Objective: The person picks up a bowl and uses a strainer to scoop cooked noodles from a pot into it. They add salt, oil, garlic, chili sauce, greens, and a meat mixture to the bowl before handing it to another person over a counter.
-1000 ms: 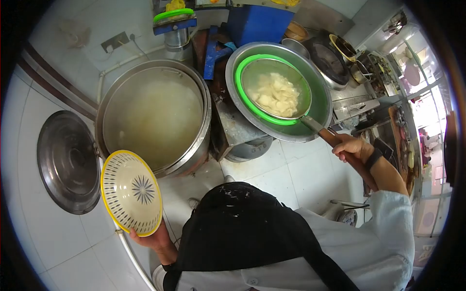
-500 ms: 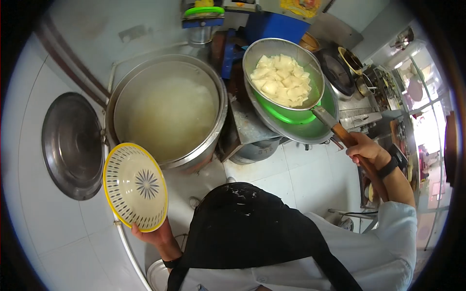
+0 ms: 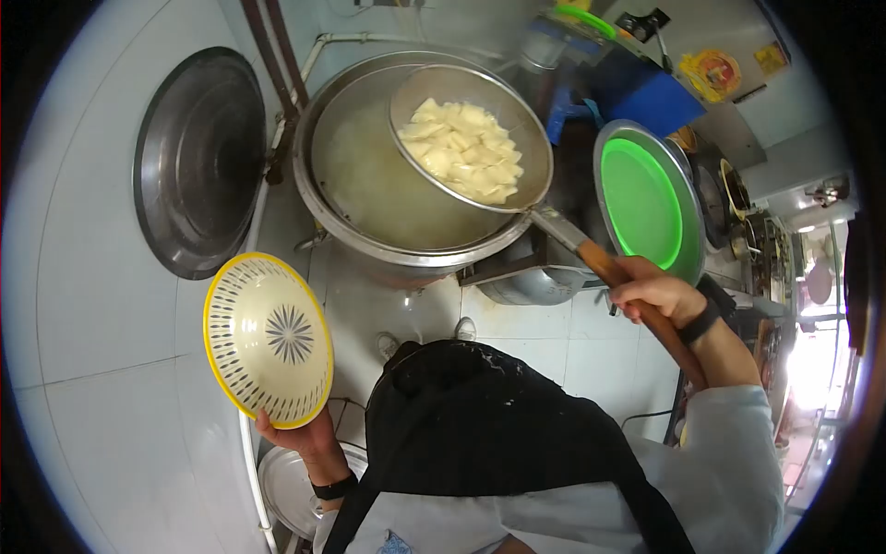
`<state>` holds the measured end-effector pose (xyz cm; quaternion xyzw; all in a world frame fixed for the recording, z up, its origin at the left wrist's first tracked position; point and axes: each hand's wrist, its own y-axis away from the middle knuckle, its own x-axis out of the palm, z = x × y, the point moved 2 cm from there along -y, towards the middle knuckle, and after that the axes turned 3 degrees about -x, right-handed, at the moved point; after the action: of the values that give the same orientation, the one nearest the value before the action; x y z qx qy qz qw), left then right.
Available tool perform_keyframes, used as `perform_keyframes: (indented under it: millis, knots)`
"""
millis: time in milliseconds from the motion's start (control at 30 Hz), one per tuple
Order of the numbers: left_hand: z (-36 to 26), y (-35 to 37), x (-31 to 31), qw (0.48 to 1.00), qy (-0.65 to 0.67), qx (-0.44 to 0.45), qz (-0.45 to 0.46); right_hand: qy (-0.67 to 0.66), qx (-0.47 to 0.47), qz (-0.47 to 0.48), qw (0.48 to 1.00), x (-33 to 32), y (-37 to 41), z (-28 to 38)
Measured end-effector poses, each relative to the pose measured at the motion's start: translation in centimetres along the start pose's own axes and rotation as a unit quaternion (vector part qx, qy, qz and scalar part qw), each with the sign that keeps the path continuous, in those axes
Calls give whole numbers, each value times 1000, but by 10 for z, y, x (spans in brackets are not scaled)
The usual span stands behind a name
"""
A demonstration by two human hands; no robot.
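Observation:
My right hand is wrapped round the wooden handle of a round mesh strainer. Pale, flat dough-like pieces lie heaped in the strainer, over the right part of a large metal pot of cloudy, steaming liquid. Low on the left, my left hand grips the near rim of a cream bowl with a yellow edge and dark dashes. The bowl is tilted, its patterned face upward, and nothing lies in it. It is apart from the pot.
A green basin sits in a wide metal bowl right of the pot. A dark round lid stands by the left wall. A gas cylinder is below the strainer handle. A blue box stands behind.
My right hand has carried the strainer and its pieces left, from above the green basin to over the pot. The bowl in my left hand stays nearly in place while the view has shifted.

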<state>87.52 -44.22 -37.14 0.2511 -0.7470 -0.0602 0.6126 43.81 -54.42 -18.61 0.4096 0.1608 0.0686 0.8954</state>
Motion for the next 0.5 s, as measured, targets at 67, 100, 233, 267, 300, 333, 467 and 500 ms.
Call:
perform_keyframes:
  millis: [67, 100, 233, 267, 300, 333, 467, 500]
  knots:
    - [-3, -3, -12, 1000, 6, 11, -7, 4, 6, 50, 999, 7, -37, -2]
    - [-5, -3, -20, 1000, 5, 19, -16, 6, 8, 53, 999, 8, -48, -1]
    - [-11, -7, -33, 999, -12, 39, -30, 89, 27, 28, 995, -5, -85, 12]
    - [-10, -6, -34, 998, -8, 45, -32, 172, 17, 22, 985, -16, -90, 18]
    - [-10, -6, -34, 998, -18, 54, -30, 254, 5, 18, 967, -26, -96, 26]
    - [-8, -4, -31, 997, -29, 63, -28, 301, -13, -14, 954, -38, -101, 34]
    - [6, 4, -9, 994, -45, 90, -37, 554, 14, -7, 832, -65, -143, 78]
    - [14, 10, 2, 993, -42, 99, -48, 556, 10, -2, 831, -61, -150, 91]
